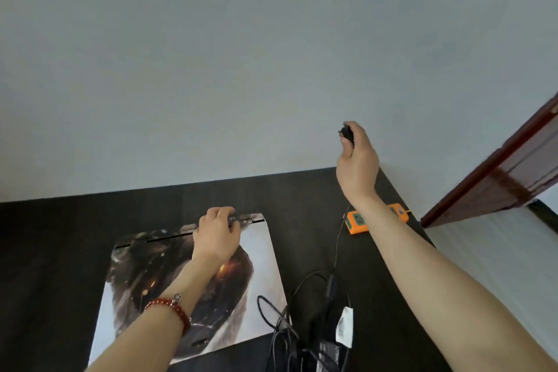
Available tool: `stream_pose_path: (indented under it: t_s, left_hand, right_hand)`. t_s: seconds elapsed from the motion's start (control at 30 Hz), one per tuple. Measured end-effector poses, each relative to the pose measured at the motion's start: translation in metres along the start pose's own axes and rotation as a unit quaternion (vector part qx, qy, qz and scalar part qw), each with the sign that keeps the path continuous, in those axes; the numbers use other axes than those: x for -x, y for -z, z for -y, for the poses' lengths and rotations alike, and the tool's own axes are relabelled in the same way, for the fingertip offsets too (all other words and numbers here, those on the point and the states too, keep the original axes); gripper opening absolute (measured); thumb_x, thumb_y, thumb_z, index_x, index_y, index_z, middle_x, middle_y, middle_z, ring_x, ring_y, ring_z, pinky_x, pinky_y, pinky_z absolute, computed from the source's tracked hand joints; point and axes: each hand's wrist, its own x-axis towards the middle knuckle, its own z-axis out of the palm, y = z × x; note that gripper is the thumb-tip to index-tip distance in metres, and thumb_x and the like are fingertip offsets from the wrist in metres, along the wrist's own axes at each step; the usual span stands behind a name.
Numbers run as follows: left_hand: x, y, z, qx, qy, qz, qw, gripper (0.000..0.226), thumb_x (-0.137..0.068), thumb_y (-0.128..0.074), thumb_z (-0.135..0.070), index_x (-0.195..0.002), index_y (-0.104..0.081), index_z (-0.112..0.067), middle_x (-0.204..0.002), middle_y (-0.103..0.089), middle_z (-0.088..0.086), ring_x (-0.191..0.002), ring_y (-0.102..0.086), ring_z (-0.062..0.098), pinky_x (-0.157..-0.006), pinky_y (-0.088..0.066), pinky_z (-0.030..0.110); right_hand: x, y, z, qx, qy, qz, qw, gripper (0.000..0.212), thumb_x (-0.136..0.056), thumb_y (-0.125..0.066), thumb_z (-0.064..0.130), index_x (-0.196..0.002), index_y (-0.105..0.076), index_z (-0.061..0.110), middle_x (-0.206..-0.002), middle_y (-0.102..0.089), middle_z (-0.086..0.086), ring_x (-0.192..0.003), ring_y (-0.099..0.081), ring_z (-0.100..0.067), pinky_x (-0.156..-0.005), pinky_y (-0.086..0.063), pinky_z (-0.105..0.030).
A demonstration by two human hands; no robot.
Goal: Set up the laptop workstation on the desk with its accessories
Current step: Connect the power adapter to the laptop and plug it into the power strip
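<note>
A closed laptop (265, 275) with a dark picture skin on its lid lies on the black desk (60, 251). My left hand (217, 229) rests on its far hinge edge, fingers curled over it. My right hand (357, 160) is raised above the desk's back right corner, shut on a small black plug (347, 133). A thin black cable (338, 248) hangs from that hand down to a power adapter (329, 347) beside the laptop's right edge.
An orange power strip (356, 222) lies at the desk's back right, partly hidden by my right forearm. Loose black cable loops (277, 320) lie near the laptop's front right corner. A plain wall stands behind the desk. A dark red door frame (498, 172) is at right.
</note>
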Motion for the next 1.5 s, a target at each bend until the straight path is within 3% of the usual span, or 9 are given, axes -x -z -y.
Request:
stream_pose_path:
  t_s: [0.23, 0.4, 0.57, 0.73, 0.87, 0.97, 1.17, 1.37, 1.5]
  left_hand:
    - [-0.069, 0.041, -0.006, -0.037, -0.023, -0.047, 0.998, 0.036, -0.093, -0.044, -0.024, -0.129, -0.046, -0.017, -0.138, -0.042, 0.008, -0.125, -0.039, 0.027, -0.103, -0.033, 0.047]
    - [-0.075, 0.018, 0.037, -0.049, 0.024, 0.002, 0.999, 0.038, -0.094, -0.042, -0.024, -0.132, -0.043, -0.017, -0.139, -0.040, 0.006, -0.126, -0.036, 0.026, -0.102, -0.032, 0.044]
    - [-0.076, -0.022, 0.093, -0.070, 0.070, 0.057, 0.993, 0.040, -0.095, -0.041, -0.027, -0.133, -0.041, -0.020, -0.139, -0.041, 0.001, -0.129, -0.032, 0.023, -0.106, -0.026, 0.045]
    - [-0.090, -0.057, 0.120, -0.148, 0.020, 0.053, 0.987, 0.039, -0.094, -0.039, -0.037, -0.129, -0.049, -0.024, -0.130, -0.051, -0.004, -0.126, -0.036, 0.020, -0.111, -0.013, 0.046]
    - [-0.098, -0.074, 0.124, -0.167, -0.027, -0.024, 0.985, 0.040, -0.087, -0.034, -0.041, -0.100, -0.067, -0.023, -0.096, -0.067, -0.004, -0.096, -0.060, 0.020, -0.094, -0.037, 0.044]
    - [-0.099, -0.080, 0.126, -0.186, -0.052, -0.043, 0.980, 0.038, -0.085, -0.034, -0.038, -0.098, -0.067, -0.025, -0.090, -0.066, -0.004, -0.088, -0.060, 0.020, -0.084, -0.043, 0.041]
    - [-0.102, -0.083, 0.127, -0.188, -0.062, -0.060, 0.978, 0.036, -0.085, -0.035, -0.035, -0.098, -0.066, -0.025, -0.091, -0.064, -0.004, -0.087, -0.059, 0.020, -0.081, -0.042, 0.039]
    - [-0.100, -0.085, 0.126, -0.165, -0.046, -0.094, 0.981, 0.034, -0.083, -0.038, -0.033, -0.088, -0.068, -0.018, -0.085, -0.065, -0.002, -0.083, -0.059, 0.021, -0.084, -0.039, 0.040]
    - [-0.099, -0.086, 0.128, -0.158, -0.030, -0.114, 0.980, 0.033, -0.082, -0.039, -0.033, -0.085, -0.069, -0.019, -0.085, -0.067, -0.003, -0.083, -0.059, 0.021, -0.089, -0.031, 0.038]
  right_hand:
    - [-0.069, -0.054, 0.038, 0.097, 0.102, -0.013, 0.990, 0.031, -0.095, -0.040, 0.007, -0.125, -0.047, 0.009, -0.114, -0.065, -0.006, -0.098, -0.060, -0.028, -0.071, -0.039, -0.031]
    - [-0.039, -0.115, 0.002, 0.177, 0.225, 0.132, 0.949, 0.029, -0.086, -0.050, -0.005, -0.112, -0.056, 0.007, -0.096, -0.069, -0.010, -0.079, -0.060, -0.031, -0.055, -0.038, -0.031]
    - [0.013, -0.174, -0.037, 0.107, 0.118, 0.302, 0.940, 0.027, -0.094, -0.045, 0.012, -0.121, -0.053, 0.010, -0.118, -0.052, -0.010, -0.091, -0.059, -0.028, -0.069, -0.047, -0.035]
    - [0.062, -0.228, -0.041, 0.033, 0.048, 0.422, 0.905, 0.037, -0.095, -0.044, 0.015, -0.132, -0.046, 0.014, -0.120, -0.056, -0.006, -0.109, -0.055, -0.022, -0.086, -0.045, -0.032]
    - [0.087, -0.256, -0.050, 0.036, 0.003, 0.438, 0.898, 0.030, -0.095, -0.047, 0.021, -0.123, -0.046, 0.011, -0.114, -0.064, -0.007, -0.104, -0.060, -0.025, -0.084, -0.049, -0.039]
    - [0.102, -0.269, -0.061, 0.053, 0.010, 0.452, 0.890, 0.027, -0.094, -0.047, 0.024, -0.119, -0.051, 0.014, -0.111, -0.064, -0.006, -0.103, -0.059, -0.023, -0.086, -0.049, -0.039]
    - [0.114, -0.279, -0.073, 0.073, 0.070, 0.369, 0.924, 0.022, -0.091, -0.052, 0.021, -0.111, -0.060, 0.013, -0.106, -0.064, -0.006, -0.099, -0.057, -0.024, -0.082, -0.041, -0.037]
    - [0.119, -0.282, -0.079, 0.084, 0.164, 0.391, 0.902, 0.018, -0.083, -0.061, 0.024, -0.099, -0.070, 0.020, -0.089, -0.070, 0.000, -0.086, -0.060, -0.024, -0.072, -0.038, -0.038]
    - [0.113, -0.288, -0.073, 0.080, 0.153, 0.449, 0.877, 0.022, -0.088, -0.057, 0.026, -0.106, -0.069, 0.022, -0.099, -0.068, 0.000, -0.099, -0.052, -0.024, -0.081, -0.029, -0.038]
